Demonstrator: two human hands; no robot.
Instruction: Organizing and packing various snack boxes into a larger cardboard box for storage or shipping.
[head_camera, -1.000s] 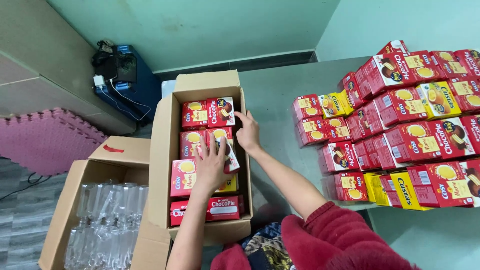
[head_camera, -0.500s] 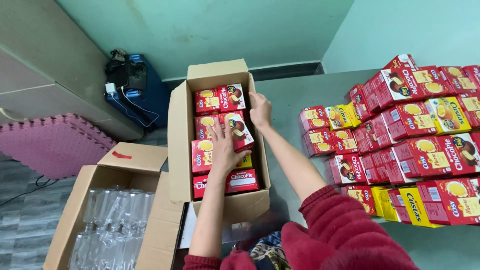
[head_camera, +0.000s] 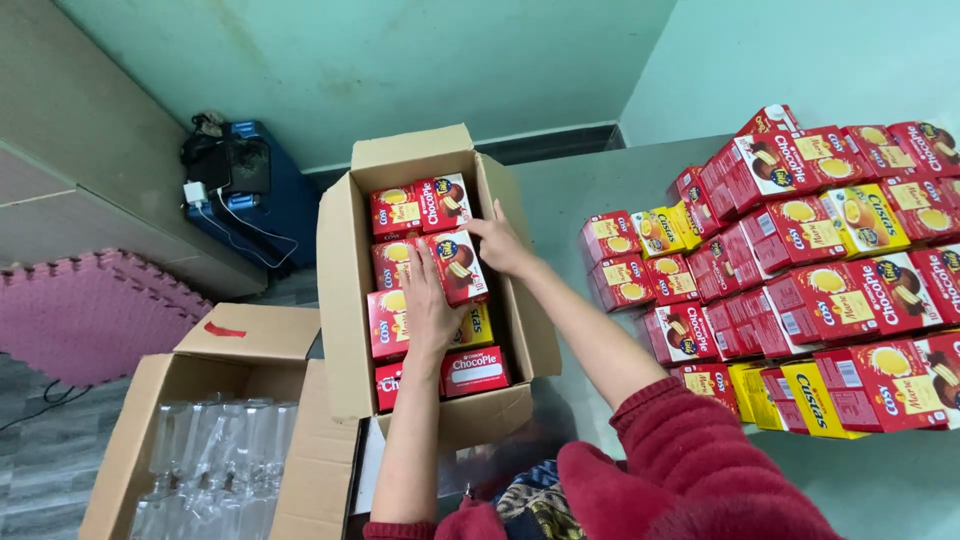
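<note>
The snack boxes (head_camera: 455, 265) are red with yellow parts, the big carton (head_camera: 340, 300) is brown, the sleeve (head_camera: 690, 470) is dark red, the foam mat (head_camera: 90, 310) is pink, and the wall (head_camera: 400, 60) is pale green.

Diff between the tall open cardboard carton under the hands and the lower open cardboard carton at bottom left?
The tall brown cardboard carton holds red and yellow snack boxes; the lower brown cardboard carton holds clear glassware. Left hand and right hand rest on a red box inside the tall carton; no hand is at the lower one. Both are plain brown cardboard, flaps open.
</note>
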